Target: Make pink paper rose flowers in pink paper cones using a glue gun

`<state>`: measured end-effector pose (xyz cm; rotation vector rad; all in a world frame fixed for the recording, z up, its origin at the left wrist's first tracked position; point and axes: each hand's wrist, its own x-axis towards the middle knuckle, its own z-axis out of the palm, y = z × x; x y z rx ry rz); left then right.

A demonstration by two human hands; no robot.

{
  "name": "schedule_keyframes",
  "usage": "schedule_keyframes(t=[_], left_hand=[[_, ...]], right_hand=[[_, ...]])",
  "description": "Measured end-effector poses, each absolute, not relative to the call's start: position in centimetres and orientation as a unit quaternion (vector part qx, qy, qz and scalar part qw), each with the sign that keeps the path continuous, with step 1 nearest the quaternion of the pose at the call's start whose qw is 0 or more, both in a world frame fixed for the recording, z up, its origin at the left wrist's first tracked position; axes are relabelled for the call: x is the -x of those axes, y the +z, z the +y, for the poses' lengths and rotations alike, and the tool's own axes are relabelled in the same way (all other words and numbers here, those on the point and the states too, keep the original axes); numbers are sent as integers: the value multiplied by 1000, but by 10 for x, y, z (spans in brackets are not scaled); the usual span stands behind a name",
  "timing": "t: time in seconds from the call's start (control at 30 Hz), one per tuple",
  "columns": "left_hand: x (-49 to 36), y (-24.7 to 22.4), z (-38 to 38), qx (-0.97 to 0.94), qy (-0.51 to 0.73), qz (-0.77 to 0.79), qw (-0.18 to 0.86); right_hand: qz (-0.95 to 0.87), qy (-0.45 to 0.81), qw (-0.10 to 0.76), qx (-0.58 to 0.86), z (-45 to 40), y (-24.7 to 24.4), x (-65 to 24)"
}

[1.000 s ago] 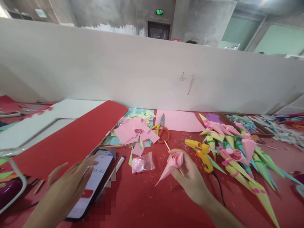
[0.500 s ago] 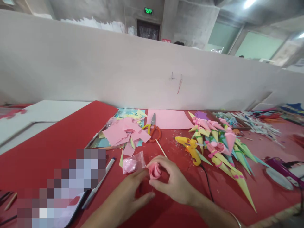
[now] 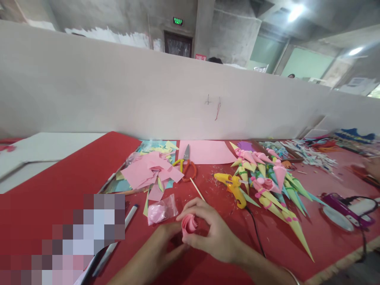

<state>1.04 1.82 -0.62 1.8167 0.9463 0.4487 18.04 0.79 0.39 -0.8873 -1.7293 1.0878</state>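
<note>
My right hand (image 3: 216, 231) curls its fingers and thumb around a rolled pink paper flower (image 3: 189, 226), its spiral of layered edges turned up toward me. My left hand (image 3: 158, 251) is closed in against the flower's left and lower side, thumb under it; its fingertips are partly hidden. A clear bag with pink stuff inside (image 3: 162, 210) lies just beyond my left hand. A thin pale stick (image 3: 196, 189) lies past my right hand's fingers.
Scissors (image 3: 187, 164) lie by a pile of cut pink paper (image 3: 151, 170). At right are a yellow glue gun (image 3: 233, 186) with black cord and several decorated paper cones (image 3: 279, 182). A marker (image 3: 130, 215) lies left, beside a pixelated area. Someone's hand (image 3: 372, 168) shows at the far right.
My left hand has closed in on the pink paper flower, its thumb moving up to it. The view has shifted slightly to the right. Someone's hand has come into view at the right edge.
</note>
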Motion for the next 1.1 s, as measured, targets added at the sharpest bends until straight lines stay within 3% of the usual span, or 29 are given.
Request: schedule_keyframes(t=[0.27, 0.47, 0.7, 1.1], left_hand=[[-12, -11, 20, -749, 177, 424, 477], [-9, -14, 18, -748, 199, 416, 478], [-10, -15, 20, -779, 153, 405, 453], [-8, -27, 21, -781, 182, 397, 447]], right_hand=[[-635, 474, 402, 458, 6, -9, -178], [-700, 428, 379, 427, 10, -7, -178], [-696, 438, 386, 419, 12, -7, -180], [-662, 488, 394, 411, 8, -10, -179]])
